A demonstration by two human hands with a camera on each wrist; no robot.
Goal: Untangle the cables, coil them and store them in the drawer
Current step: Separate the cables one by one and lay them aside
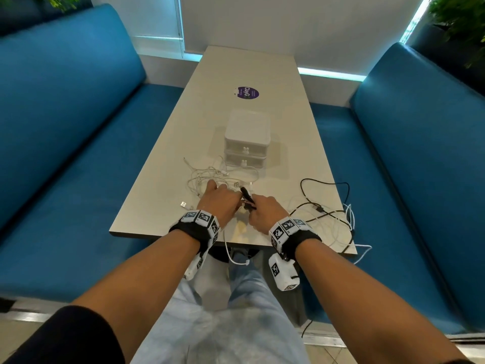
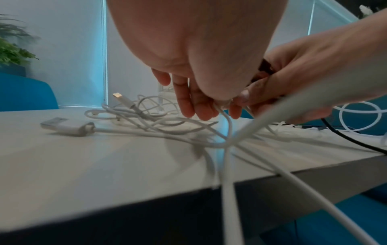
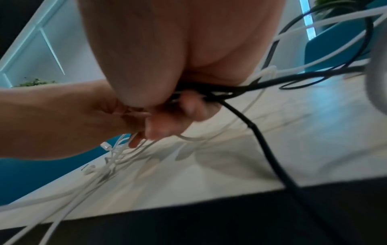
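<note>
A tangle of white cables (image 1: 210,177) lies on the table in front of a small white two-drawer box (image 1: 246,141), both drawers closed. A black cable (image 1: 325,203) loops over the table's right side. My left hand (image 1: 223,198) pinches a white cable (image 2: 227,126) between thumb and fingers, its other fingers hanging over the tangle. My right hand (image 1: 262,208) grips a bundle of black cable (image 3: 211,92) together with white strands, right against the left hand. One white cable (image 1: 231,253) hangs over the near edge.
The table (image 1: 162,206) is narrow, with blue benches (image 1: 65,153) on both sides. A purple sticker (image 1: 248,92) sits further back. A white USB plug (image 1: 183,204) lies near the left edge. Cables spill off the near right corner (image 1: 351,232).
</note>
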